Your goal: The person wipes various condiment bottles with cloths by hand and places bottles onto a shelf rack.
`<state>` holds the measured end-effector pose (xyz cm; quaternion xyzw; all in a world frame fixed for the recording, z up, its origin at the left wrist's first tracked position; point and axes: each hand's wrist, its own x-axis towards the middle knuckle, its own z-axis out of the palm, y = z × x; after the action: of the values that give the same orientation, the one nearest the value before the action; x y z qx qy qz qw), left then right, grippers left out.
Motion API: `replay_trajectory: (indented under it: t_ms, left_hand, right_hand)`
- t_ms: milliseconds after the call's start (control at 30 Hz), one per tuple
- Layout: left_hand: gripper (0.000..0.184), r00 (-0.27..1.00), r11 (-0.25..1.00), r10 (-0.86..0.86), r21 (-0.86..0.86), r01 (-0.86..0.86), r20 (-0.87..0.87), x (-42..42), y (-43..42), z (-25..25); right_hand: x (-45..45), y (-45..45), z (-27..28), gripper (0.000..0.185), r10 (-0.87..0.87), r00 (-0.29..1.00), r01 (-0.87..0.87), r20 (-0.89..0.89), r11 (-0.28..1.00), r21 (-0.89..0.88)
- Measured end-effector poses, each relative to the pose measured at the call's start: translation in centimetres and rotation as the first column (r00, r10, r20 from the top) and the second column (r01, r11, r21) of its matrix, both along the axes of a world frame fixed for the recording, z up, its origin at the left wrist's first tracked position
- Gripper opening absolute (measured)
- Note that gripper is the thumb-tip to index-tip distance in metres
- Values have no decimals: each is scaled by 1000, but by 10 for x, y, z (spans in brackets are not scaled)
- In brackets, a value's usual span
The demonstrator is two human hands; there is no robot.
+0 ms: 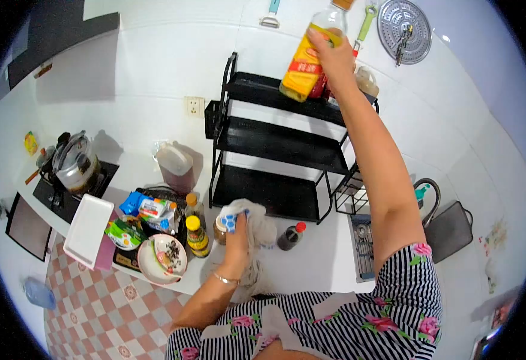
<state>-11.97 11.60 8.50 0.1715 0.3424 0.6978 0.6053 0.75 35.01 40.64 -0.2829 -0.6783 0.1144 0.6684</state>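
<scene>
My right hand [337, 60] is closed round a clear bottle [302, 71] with a yellow and red label and an orange cap. The bottle is tilted at the top tier of a black three-tier rack [281, 143], and whether it touches the shelf I cannot tell. Beside it on that tier, partly hidden by my arm, are a red-labelled container and a pale jug [367, 81]. Lower down, my left hand [236, 246] grips a crumpled whitish cloth [259, 227] with a blue pattern, above the counter. Next to it stand a partly hidden jar [220, 230] and a yellow-capped bottle [197, 236].
A red-capped dark bottle [291, 236] stands before the rack. Leftward are a large jug [175, 165], a plate with food bits [149, 264], several packets, a white lidded box [89, 231] and a pot [77, 165] on the stove. A cutlery tray [364, 249] lies right.
</scene>
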Motion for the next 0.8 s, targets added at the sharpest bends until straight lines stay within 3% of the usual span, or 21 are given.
replay_trajectory:
  t_ms: [133, 233, 467, 600, 800]
  left_hand:
    - [39, 992, 998, 61, 13, -59, -115, -9, -22, -3]
    - [42, 973, 993, 84, -68, -100, -214, -25, -26, -37]
    - [46, 981, 989, 148, -9, -150, -127, -40, -43, -57]
    - [45, 989, 991, 113, -59, -119, -100, -39, -43, -58]
    - [44, 994, 990, 78, -109, -86, -75, -34, -44, -43]
  right_hand:
    - [-20, 51, 12, 66, -58, 992, 64, 112, 996, -58]
    - [-28, 63, 11, 71, -159, 964, 180, 215, 980, -81]
    - [-14, 142, -24, 72, -228, 952, 271, 206, 939, -213]
    - [-22, 123, -32, 72, -52, 986, 92, 158, 961, -261]
    - [-15, 138, -33, 79, -225, 934, 296, 276, 921, -252]
